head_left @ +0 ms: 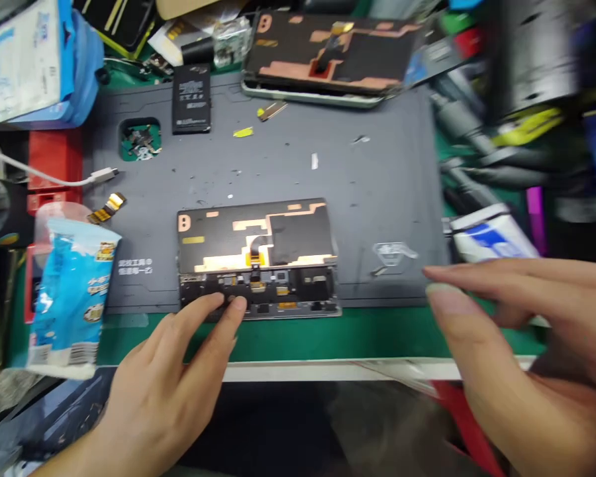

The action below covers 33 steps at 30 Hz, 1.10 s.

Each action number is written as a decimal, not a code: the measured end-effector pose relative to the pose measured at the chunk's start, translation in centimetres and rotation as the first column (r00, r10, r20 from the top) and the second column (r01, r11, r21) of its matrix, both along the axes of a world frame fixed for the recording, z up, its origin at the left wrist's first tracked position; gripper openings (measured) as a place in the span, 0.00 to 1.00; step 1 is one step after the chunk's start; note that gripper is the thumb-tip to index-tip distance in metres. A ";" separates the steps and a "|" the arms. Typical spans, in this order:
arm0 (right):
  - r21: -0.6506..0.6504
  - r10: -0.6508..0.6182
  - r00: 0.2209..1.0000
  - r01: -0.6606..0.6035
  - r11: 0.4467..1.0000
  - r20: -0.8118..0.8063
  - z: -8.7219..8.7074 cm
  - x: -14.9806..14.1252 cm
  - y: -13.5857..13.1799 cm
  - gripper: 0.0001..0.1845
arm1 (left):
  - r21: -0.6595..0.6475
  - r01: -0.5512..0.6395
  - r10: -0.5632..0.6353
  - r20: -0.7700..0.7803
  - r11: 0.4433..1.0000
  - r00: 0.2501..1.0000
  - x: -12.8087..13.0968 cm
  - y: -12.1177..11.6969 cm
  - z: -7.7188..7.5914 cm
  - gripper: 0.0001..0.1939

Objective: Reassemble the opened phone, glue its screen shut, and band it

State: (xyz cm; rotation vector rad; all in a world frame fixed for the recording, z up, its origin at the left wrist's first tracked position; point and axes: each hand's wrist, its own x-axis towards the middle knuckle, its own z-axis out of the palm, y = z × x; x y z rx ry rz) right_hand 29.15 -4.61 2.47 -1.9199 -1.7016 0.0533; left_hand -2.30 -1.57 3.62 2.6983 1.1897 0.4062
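An opened phone [256,255] with its back off lies on a grey work mat [377,199], showing black shielding and copper-coloured patches. My left hand [179,371] rests at its near edge, two fingertips pressing on the lower board area, fingers stretched out. My right hand [521,344] hovers to the right over the mat's front corner, fingers extended and apart, holding nothing I can see. A second opened phone [328,56] lies at the back of the mat.
A black battery [191,99] lies at the mat's back left. A blue-and-white packet [72,298] stands at the left, a white cable [54,175] beside it. Tools and a white tube [491,235] crowd the right side. Small scraps dot the mat.
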 end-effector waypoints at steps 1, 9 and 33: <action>0.020 -0.067 0.998 0.066 0.998 0.018 0.1 0.7 0.0 0.07 | 0.015 -0.001 0.001 0.003 1.000 1.000 -0.1 0.0 -0.1 0.22; -0.053 -0.037 0.996 0.041 0.998 0.082 1.3 1.5 -0.5 0.05 | 0.097 0.004 -0.003 -0.006 0.995 1.000 0.2 0.7 -0.5 0.20; -0.065 0.431 0.902 -0.429 0.901 0.014 -0.4 -5.1 2.5 0.08 | 0.019 0.014 -0.015 0.051 1.000 0.999 -0.4 -0.1 -0.6 0.25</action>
